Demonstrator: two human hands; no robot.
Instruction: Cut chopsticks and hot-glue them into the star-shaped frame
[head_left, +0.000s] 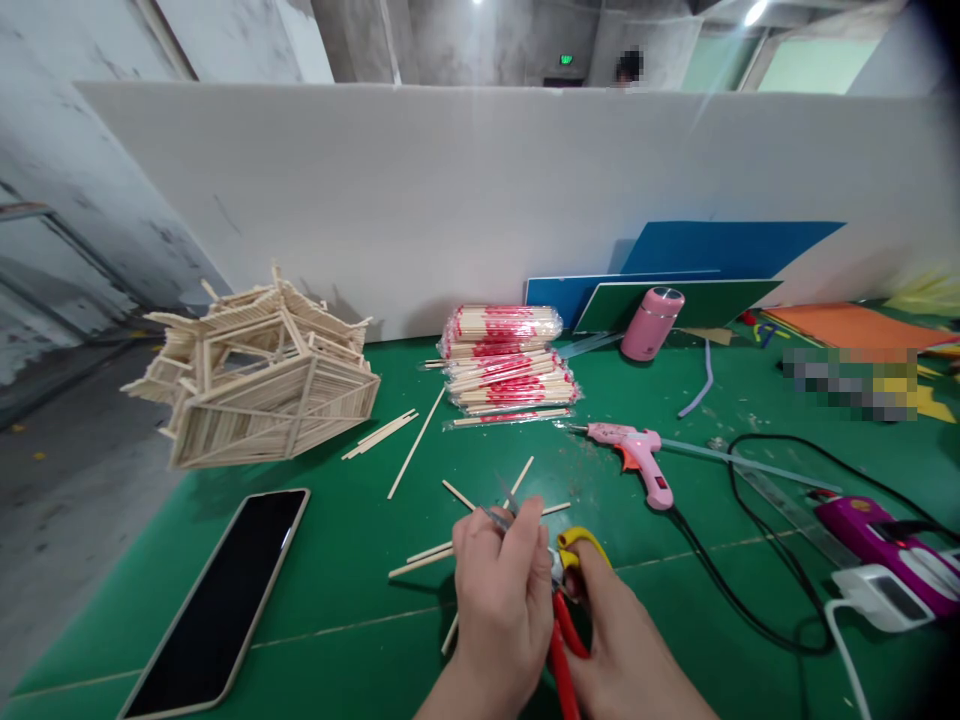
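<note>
My left hand (499, 575) is closed around the blades of a pair of scissors (586, 543). Their metal tips stick out past my fingers, and a yellow handle loop shows to the right. Red-handled pliers (562, 655) lie between my two hands, their metal head close to the yellow loop. My right hand (622, 630) is closed about the pliers, its thumb against the yellow loop; part of its grip is hidden. Whether the plier jaws bite on the scissors I cannot tell. Loose wooden sticks (421, 565) lie on the table under and around my left hand.
Wrapped chopstick bundles (510, 365) lie behind my hands. A stick-built model (255, 385) stands left, above a phone (217, 610). Rightward are a pink glue gun (634, 460) with a black cord, a pink bottle (652, 325) and a purple power strip (885, 540). A white panel (375, 190) stands behind.
</note>
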